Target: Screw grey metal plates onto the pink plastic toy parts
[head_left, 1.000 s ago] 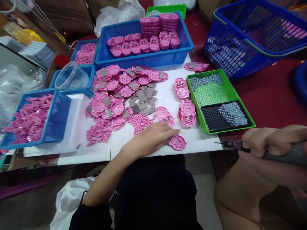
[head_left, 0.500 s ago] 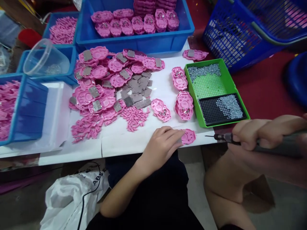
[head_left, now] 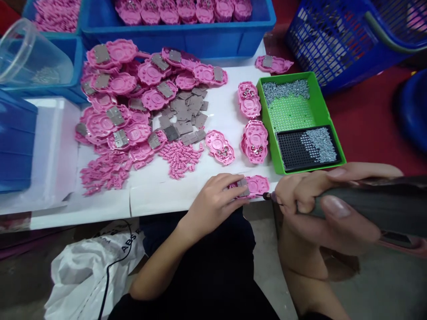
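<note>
Near the table's front edge, my left hand (head_left: 216, 198) presses its fingers over a pink plastic casing (head_left: 259, 184) with a grey plate (head_left: 244, 188) on it. My right hand (head_left: 310, 195) is wrapped round a dark electric screwdriver (head_left: 370, 202). Its thin bit points left and reaches the casing beside the plate; whether the tip sits on a screw is too small to tell. Just behind lie a single pink casing (head_left: 220, 147) and a stack of casings (head_left: 255, 142) with shiny metal parts.
A green tray (head_left: 337, 144) of small screws, with a black perforated insert (head_left: 290, 151), stands right. At left are heaped casings with plates (head_left: 116, 84), loose grey plates (head_left: 188, 111) and small pink pieces (head_left: 180, 158). Blue bins (head_left: 187, 40) and a blue basket (head_left: 333, 40) line the back.
My right hand has brought the screwdriver left, from beside the table edge onto the casing. My left hand has shifted slightly, showing the grey plate. The view has moved a little.
</note>
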Available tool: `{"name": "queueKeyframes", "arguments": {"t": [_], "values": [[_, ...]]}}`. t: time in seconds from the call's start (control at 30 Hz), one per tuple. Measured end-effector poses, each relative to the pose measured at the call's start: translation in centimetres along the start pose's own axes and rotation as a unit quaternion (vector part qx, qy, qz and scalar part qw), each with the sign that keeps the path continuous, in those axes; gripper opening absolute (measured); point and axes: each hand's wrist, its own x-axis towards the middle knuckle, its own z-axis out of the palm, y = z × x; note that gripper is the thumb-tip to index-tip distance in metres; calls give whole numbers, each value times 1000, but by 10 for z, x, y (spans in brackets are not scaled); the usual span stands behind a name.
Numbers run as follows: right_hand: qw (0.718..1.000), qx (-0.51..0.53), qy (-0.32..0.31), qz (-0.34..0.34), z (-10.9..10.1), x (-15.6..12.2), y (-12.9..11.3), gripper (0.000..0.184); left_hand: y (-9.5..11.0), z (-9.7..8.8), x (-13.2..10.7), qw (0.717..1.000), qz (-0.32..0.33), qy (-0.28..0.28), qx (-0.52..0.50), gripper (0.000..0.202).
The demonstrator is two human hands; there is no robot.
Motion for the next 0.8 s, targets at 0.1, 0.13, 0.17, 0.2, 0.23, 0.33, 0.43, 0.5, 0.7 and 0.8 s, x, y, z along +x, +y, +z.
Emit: {"name": "queueKeyframes", "arguments": {"t": [0.1, 0.13, 0.17, 0.2, 0.23, 0.33, 0.43, 0.5, 0.7, 0.8], "values": [[998, 46, -10, -40, 5, -4, 6, 24, 0, 0, -2, 1000, 12, 2, 0, 14], [998, 50, -16, -38, 6, -5, 8, 25, 0, 0, -2, 1000, 16, 1, 1, 14], [998, 53, -20, -38, 6, -5, 9, 26, 0, 0, -3, 1000, 17, 0, 3, 14], [998, 53, -22, -34, 6, -6, 10, 26, 0, 0, -3, 1000, 17, 0, 4, 14], [998, 53, -25, -31, 6, -6, 11, 26, 0, 0, -3, 1000, 16, 0, 3, 14], [998, 44, -32, -24, 3, -6, 11, 26, 0, 1, -2, 1000, 11, 0, -3, 13], [998, 38, -35, -29, 0, -7, 10, 26, 0, 1, -2, 1000, 11, 3, -3, 11], [998, 39, -26, -37, -1, -7, 9, 26, 1, 1, -2, 1000, 11, 7, -2, 9], [999, 22, -21, -17, 1, -10, 7, 25, 1, 4, -4, 1000, 10, 14, -4, 10], [1000, 20, -1, -17, 3, -11, 7, 24, 1, 4, -4, 1000, 11, 16, -7, 11]]}}
